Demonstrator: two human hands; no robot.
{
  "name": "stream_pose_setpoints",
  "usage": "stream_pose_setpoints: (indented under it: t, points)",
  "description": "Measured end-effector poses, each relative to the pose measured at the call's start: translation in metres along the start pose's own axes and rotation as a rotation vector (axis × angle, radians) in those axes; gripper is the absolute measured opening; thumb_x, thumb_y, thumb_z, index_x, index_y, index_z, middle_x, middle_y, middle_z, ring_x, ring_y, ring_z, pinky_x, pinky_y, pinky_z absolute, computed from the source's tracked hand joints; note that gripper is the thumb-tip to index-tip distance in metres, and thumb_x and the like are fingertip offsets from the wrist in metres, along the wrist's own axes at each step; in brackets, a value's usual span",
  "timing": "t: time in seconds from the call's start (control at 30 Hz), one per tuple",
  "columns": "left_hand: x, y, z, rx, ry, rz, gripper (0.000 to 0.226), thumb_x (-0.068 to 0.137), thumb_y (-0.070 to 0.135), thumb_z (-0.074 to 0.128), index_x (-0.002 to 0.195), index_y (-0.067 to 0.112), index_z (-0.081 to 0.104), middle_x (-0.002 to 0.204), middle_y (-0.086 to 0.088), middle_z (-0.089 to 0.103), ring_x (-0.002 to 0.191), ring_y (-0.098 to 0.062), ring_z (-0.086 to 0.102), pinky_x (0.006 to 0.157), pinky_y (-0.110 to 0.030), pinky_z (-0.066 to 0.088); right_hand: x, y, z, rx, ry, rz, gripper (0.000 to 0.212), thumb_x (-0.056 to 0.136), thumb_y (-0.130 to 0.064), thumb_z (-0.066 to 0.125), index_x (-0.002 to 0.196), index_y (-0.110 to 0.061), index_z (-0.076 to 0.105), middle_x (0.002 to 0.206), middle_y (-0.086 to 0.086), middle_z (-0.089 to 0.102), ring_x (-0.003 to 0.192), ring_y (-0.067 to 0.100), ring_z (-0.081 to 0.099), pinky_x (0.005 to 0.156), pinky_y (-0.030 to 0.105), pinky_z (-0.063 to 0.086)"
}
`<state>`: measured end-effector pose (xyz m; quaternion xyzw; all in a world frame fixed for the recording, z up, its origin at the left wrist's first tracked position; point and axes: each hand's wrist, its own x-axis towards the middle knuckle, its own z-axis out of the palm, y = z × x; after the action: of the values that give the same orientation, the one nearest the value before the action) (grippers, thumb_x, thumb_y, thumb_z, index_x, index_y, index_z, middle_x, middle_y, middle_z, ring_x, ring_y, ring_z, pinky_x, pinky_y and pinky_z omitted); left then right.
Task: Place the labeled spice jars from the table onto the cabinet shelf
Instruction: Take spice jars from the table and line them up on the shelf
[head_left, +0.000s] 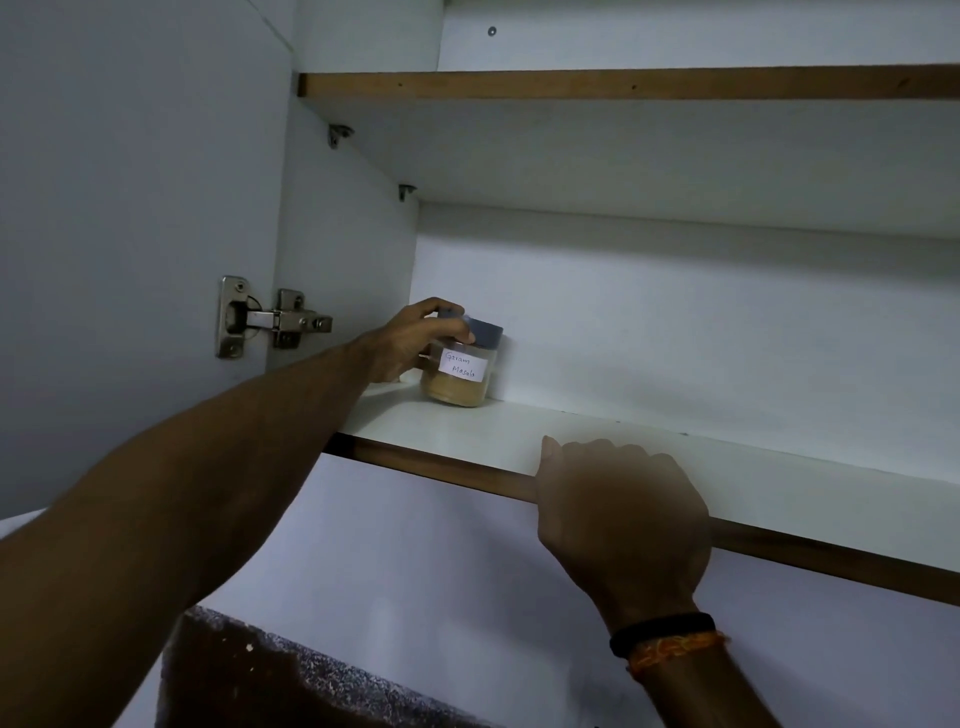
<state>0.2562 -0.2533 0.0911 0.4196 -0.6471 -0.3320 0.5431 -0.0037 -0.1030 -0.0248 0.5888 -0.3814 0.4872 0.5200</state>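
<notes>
A clear spice jar (460, 376) with a grey lid and a white label reading "Garam Masala" stands on the white cabinet shelf (649, 447), in its back left corner. It holds tan powder. My left hand (410, 340) reaches in from the left and grips the jar around its lid and upper side. My right hand (618, 514) grips the shelf's brown front edge, fingers curled over the top, thumb pointing up. A black band and an orange thread sit on that wrist.
An upper shelf (623, 85) with a brown edge runs above. The open cabinet door (130, 208) with a metal hinge (270, 319) stands at the left. A dark speckled counter (291, 680) shows at the bottom. The shelf to the right of the jar is bare.
</notes>
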Motion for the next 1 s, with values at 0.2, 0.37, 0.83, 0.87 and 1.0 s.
stream_pose_setpoints:
  t: [0.2,0.37,0.83,0.87,1.0]
  points:
    - [0.006,-0.006,-0.009,-0.026,0.139,0.005,0.028,0.082,0.003,0.066,0.109,0.010,0.065,0.105,-0.007,0.069,0.106,-0.028,0.064,0.094,-0.039,0.052,0.000,-0.001,0.000,0.021,-0.001,0.005,0.050,0.101,-0.034,0.047,0.055,-0.016,0.051,0.049,0.003,0.050,0.045,0.022,0.044,0.051,0.029,0.036]
    - [0.005,-0.005,-0.012,0.023,0.145,0.007,0.053,0.073,0.033,0.087,0.114,0.004,0.068,0.113,-0.009,0.073,0.110,-0.027,0.068,0.098,-0.041,0.053,-0.001,-0.001,0.000,0.026,0.006,-0.002,0.050,0.101,-0.034,0.046,0.055,-0.015,0.051,0.050,0.003,0.051,0.045,0.021,0.044,0.053,0.028,0.034]
    - [0.019,-0.003,-0.023,0.073,0.181,0.040,0.054,0.063,0.030,0.094,0.102,0.005,0.066,0.096,-0.013,0.069,0.081,-0.016,0.070,0.068,-0.022,0.060,0.000,0.000,-0.001,0.009,0.006,0.004,0.051,0.102,-0.033,0.044,0.055,-0.016,0.050,0.049,0.002,0.051,0.044,0.022,0.044,0.054,0.028,0.031]
    - [0.019,-0.005,-0.022,0.064,0.180,0.034,0.051,0.066,0.029,0.092,0.103,0.004,0.068,0.096,-0.014,0.069,0.082,-0.016,0.069,0.069,-0.022,0.059,0.001,0.000,-0.001,0.014,0.002,0.003,0.052,0.103,-0.033,0.043,0.055,-0.016,0.052,0.049,0.002,0.052,0.044,0.022,0.046,0.054,0.028,0.032]
    - [0.018,-0.010,-0.021,0.029,0.183,-0.032,0.055,0.072,0.033,0.088,0.111,-0.003,0.071,0.097,-0.007,0.078,0.086,-0.017,0.073,0.064,-0.020,0.057,0.002,-0.003,-0.005,0.038,-0.023,0.020,0.054,0.104,-0.033,0.038,0.054,-0.017,0.050,0.048,0.001,0.051,0.044,0.021,0.042,0.056,0.028,0.026]
